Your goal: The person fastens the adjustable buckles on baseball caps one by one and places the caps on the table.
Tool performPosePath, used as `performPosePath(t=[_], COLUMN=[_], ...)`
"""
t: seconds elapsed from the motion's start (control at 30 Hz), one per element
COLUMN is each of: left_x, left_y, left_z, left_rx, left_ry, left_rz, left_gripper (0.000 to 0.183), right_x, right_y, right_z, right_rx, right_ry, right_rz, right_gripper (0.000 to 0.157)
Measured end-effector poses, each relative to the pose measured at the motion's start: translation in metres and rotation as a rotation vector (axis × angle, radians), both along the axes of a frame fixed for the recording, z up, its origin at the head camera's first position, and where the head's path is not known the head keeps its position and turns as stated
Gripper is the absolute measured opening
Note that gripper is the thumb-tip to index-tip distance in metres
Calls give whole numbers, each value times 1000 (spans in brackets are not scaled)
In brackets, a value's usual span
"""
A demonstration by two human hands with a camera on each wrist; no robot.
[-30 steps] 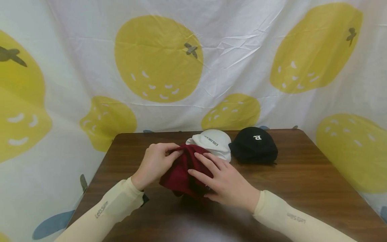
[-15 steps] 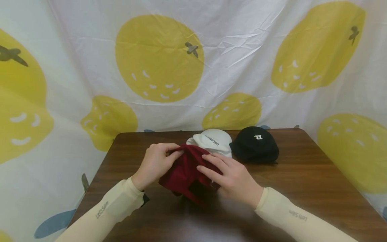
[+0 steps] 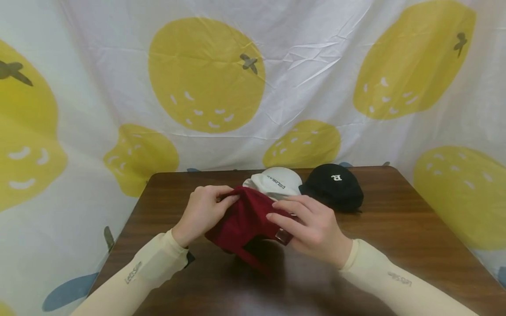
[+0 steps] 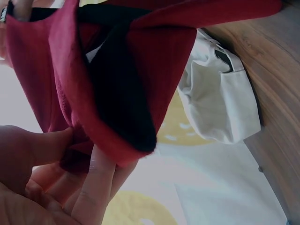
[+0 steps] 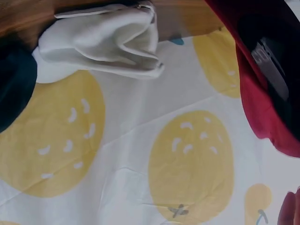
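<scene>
A dark red cap (image 3: 247,219) is held up over the table, its opening and back strap turned toward me. My left hand (image 3: 203,213) pinches its fabric at the upper left; in the left wrist view, the thumb and fingers of that hand (image 4: 70,183) grip the folded red cloth. At the cap's right side, my right hand (image 3: 316,226) holds the edge beside a small metal buckle (image 3: 282,236). Its thumb is mostly hidden. The right wrist view shows the cap's dark inside with a pale label (image 5: 272,68).
Behind the red cap lies a white cap (image 3: 282,177) with dark lettering. A black cap (image 3: 332,188) with a white letter sits to its right. All are over a brown wooden table (image 3: 395,245), backed by a lemon-print curtain (image 3: 300,79).
My right hand has shifted right along the red cap, drawing its back edge outward. The back opening and buckle show more plainly now. My left hand has stayed put.
</scene>
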State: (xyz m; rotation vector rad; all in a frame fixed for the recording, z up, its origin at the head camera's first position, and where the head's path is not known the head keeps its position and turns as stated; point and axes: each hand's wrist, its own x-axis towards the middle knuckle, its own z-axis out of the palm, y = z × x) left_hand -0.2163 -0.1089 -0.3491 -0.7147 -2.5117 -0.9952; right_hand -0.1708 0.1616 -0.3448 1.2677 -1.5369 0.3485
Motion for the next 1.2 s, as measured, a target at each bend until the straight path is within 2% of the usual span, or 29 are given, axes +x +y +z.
performPosePath(t=[0.27,0.37,0.47,0.6,0.73,0.9,1.2], left_x=[0,-1,-1,1,2,4,5], left_y=[-1,-1,0,0,0,0,-2], left_z=[-1,-1,-2,-3,-4,-4,-2], left_rx=[-11,-2,6,4,12,15,13], left_ry=[2,13,19,13,6,19,28], left_rz=[3,6,5,9,9,2,6], left_gripper=[10,10,9,11,12,11,10], right_x=[4,2,-4,-10,-12,-14,-10], right_y=[-5,-4,0,2,4,5,2], right_z=[16,17,10,-17,-43,-52,-43], right_rx=[-38,-23,55,230,372,343,251], right_ry=[10,-25,-87,-81,-38,5,10], right_rz=[169,183,124,1,-94,-111,-19], right_gripper=[13,14,25,42,40,22,18])
